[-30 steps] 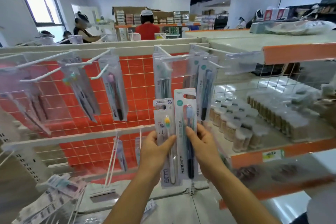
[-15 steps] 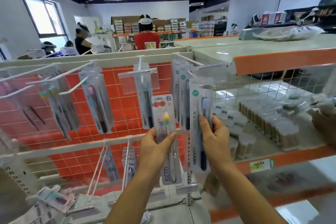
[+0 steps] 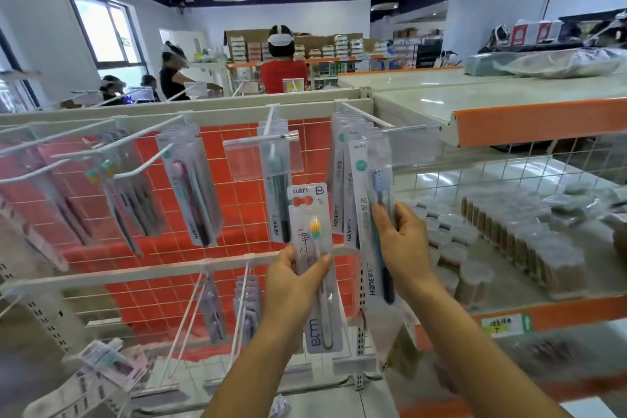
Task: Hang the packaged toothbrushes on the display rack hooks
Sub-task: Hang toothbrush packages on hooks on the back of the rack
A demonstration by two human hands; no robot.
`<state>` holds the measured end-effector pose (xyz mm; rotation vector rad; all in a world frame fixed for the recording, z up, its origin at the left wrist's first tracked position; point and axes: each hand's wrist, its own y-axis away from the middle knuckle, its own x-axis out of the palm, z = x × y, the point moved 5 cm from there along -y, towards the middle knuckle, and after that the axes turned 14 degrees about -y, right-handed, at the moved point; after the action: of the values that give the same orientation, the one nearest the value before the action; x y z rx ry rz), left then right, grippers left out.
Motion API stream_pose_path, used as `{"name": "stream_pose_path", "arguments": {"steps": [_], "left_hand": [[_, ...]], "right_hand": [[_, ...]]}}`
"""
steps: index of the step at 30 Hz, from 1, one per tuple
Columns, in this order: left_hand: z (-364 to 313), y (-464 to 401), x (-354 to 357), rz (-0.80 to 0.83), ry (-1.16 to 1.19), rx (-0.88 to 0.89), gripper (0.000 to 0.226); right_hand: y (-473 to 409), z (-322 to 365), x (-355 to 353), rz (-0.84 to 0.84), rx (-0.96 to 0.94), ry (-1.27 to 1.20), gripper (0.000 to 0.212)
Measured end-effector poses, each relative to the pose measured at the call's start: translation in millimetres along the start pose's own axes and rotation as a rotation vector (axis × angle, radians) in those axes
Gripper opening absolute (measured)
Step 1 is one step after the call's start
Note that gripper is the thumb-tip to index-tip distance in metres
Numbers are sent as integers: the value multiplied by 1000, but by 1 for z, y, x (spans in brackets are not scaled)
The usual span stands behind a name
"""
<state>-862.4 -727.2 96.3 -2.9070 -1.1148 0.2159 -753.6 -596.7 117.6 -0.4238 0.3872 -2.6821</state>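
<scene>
My left hand point(image 3: 293, 285) grips a white toothbrush pack point(image 3: 314, 258) with a yellow-green brush head, held upright in front of the rack. My right hand point(image 3: 402, 244) pinches a taller clear pack point(image 3: 369, 200) holding a dark blue toothbrush. That pack's top reaches the upper right hook point(image 3: 364, 116), where several similar packs point(image 3: 339, 160) hang; whether it is on the hook I cannot tell. White hooks point(image 3: 159, 131) stick out of the orange grid panel point(image 3: 237, 194), with more packs point(image 3: 191, 190) hanging on them.
An orange-edged shelf point(image 3: 529, 122) juts out at the upper right. Below it stand rows of clear jars point(image 3: 515, 231). Loose toothbrush packs point(image 3: 101, 373) lie at the lower left. Lower hooks point(image 3: 244, 312) carry more packs. People stand behind the rack point(image 3: 285, 68).
My right hand has lifted the blue toothbrush pack up and to the right, to the upper right hook. My left hand has kept its pack in about the same place.
</scene>
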Motion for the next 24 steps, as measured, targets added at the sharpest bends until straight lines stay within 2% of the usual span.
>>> {"name": "stream_pose_path", "arguments": {"steps": [4, 10, 17, 21, 22, 24], "left_hand": [[6, -7, -6, -15, -2, -6, 18], [12, -15, -18, -40, -46, -4, 14], [24, -18, -27, -67, -60, -32, 11], [24, -16, -27, -36, -63, -16, 9], [24, -15, -28, -27, -56, -12, 9], [24, -14, -29, -11, -48, -6, 10]], "right_hand": [[-18, -13, 6, -33, 1, 72, 27], [-59, -27, 17, 19, 50, 200, 28], [-62, -48, 17, 23, 54, 333, 43], [-49, -85, -1, -82, 147, 333, 80], [-41, -88, -3, -122, 160, 338, 79], [-22, -82, -7, -222, 113, 409, 57]]}}
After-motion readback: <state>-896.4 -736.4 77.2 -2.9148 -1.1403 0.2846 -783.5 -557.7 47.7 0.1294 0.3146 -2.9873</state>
